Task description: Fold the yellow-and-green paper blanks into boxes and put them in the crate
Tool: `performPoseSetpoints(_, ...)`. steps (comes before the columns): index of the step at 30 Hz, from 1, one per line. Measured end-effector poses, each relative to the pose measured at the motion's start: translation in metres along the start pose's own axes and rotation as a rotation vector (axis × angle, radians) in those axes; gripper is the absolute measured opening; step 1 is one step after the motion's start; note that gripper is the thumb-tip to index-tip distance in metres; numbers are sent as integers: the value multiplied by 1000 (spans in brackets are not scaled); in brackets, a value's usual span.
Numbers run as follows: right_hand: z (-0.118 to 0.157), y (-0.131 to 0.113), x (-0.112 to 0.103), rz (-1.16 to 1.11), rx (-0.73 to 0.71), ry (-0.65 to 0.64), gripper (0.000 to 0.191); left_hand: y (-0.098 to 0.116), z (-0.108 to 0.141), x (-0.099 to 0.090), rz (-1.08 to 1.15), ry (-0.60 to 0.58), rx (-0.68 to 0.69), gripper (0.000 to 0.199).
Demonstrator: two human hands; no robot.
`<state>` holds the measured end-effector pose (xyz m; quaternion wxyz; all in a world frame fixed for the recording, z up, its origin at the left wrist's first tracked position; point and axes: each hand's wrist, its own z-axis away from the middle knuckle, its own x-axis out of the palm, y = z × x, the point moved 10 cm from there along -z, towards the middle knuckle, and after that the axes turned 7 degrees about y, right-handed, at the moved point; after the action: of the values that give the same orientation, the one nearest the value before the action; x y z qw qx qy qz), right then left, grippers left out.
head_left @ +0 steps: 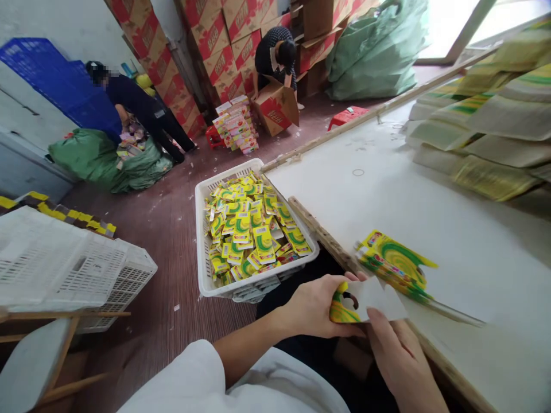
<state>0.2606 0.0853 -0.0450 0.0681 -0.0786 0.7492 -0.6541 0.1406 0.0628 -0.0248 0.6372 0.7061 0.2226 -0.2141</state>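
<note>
- Low in the frame, just right of centre, we see the left hand closed on a small card packet, thumb over its yellow and green printed end.
- The right hand comes up from the bottom edge and pinches the same packet's white end between thumb and fingers.
- The packet sits at the near edge of a white table that fills the right half of the frame.
- Just above and right of the hands, a small stack of matching packets lies on the table.
- At centre, beside the table's left edge, a white plastic basket holds a loose heap of yellow and green packets.
- In the upper right, folded printed sheets are piled on the table.
- At lower left we see upturned white crates.
- Along the top, two other people bend over a green sack and an open cardboard box before stacked cartons.
</note>
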Motion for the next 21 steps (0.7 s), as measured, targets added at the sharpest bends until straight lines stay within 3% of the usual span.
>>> performPoseSetpoints(5, -4, 8, 10, -71, 154, 8, 45, 14, 5, -2, -12, 55, 150, 89)
performPoseSetpoints(9, 1, 21, 28, -255, 316, -91, 43, 19, 10, -2, -30, 76, 238, 76)
performPoseSetpoints(11, 3, 23, 28, -282, 327, -82, 46, 17, 12, -2, -55, 87, 236, 66)
performPoseSetpoints(16, 4, -10, 22, -47, 17, -93, 64, 0, 7, 5, -51, 34, 118, 67)
performPoseSetpoints(19, 9, -28, 31, 193, -157, -183, 57, -2, 4, 10, -84, 4, 142, 62)
performPoseSetpoints(21, 8, -30, 30, 280, -208, -169, 48, -5, 3, 8, -96, 22, 123, 68)
